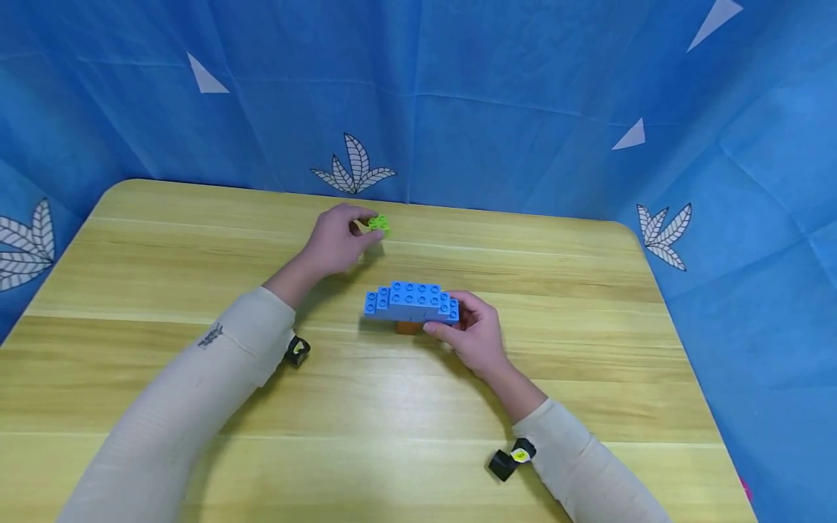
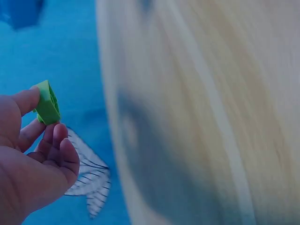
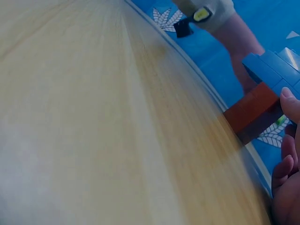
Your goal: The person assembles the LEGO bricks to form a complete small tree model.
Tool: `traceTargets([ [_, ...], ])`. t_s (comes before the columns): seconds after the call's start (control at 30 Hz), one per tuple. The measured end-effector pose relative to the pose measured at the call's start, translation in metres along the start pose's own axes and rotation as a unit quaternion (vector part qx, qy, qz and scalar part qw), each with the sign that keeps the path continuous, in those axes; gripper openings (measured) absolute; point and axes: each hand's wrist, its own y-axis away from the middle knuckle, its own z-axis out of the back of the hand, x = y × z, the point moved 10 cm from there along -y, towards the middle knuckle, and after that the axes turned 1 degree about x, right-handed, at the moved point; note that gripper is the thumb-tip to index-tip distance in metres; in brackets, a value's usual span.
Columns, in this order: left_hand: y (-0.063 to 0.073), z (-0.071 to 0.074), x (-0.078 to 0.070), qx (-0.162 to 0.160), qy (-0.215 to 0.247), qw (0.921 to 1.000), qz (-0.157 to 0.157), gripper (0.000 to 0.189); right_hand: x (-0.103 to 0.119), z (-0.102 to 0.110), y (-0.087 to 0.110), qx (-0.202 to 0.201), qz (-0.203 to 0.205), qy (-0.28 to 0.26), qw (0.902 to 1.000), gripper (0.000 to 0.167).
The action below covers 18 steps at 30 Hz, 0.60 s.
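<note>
Between thumb and fingers my left hand [image 1: 336, 238] pinches a small lime-green toy brick [image 1: 379, 224] near the back of the table. In the left wrist view the hollow underside of the green brick [image 2: 48, 104] shows, with the other fingers loosely curled below it. My right hand [image 1: 477, 334] grips the right end of a stepped blue brick build [image 1: 410, 302] at mid-table. Orange-brown bricks [image 1: 408, 328] sit under the blue layers, seen from the side as a reddish-brown block [image 3: 253, 110] in the right wrist view.
The light wood table [image 1: 366, 450] has rounded back corners, and a blue patterned curtain [image 1: 458, 102] hangs behind and beside it. Black camera mounts [image 1: 297, 351] are strapped at both wrists over pale sleeves [image 1: 196, 385].
</note>
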Motion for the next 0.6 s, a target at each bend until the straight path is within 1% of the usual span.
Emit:
traceTargets([
  [0.07, 0.009, 0.002, -0.014, 0.002, 0.014, 0.9998, -0.017, 0.041, -0.001, 0.0, 0.0, -0.001, -0.001, -0.001, 1.0, 0.04],
  [0.13, 0.019, 0.003, -0.028, 0.006, 0.027, 0.9988, -0.041, 0.04, -0.001, 0.001, -0.001, -0.002, 0.0, 0.001, 1.0, 0.039],
  [0.3, 0.044, 0.002, -0.06, 0.017, 0.057, 0.9936, -0.096, 0.038, -0.001, 0.001, -0.001, 0.0, 0.004, 0.004, 1.0, 0.039],
  [0.47, 0.065, -0.002, -0.082, 0.026, 0.053, 0.989, -0.136, 0.037, -0.002, 0.0, -0.001, 0.002, 0.004, -0.003, 1.0, 0.039],
  [0.6, 0.076, -0.006, -0.093, 0.038, 0.04, 0.9845, -0.166, 0.037, -0.002, -0.001, -0.001, 0.002, 0.007, -0.003, 1.0, 0.039],
])
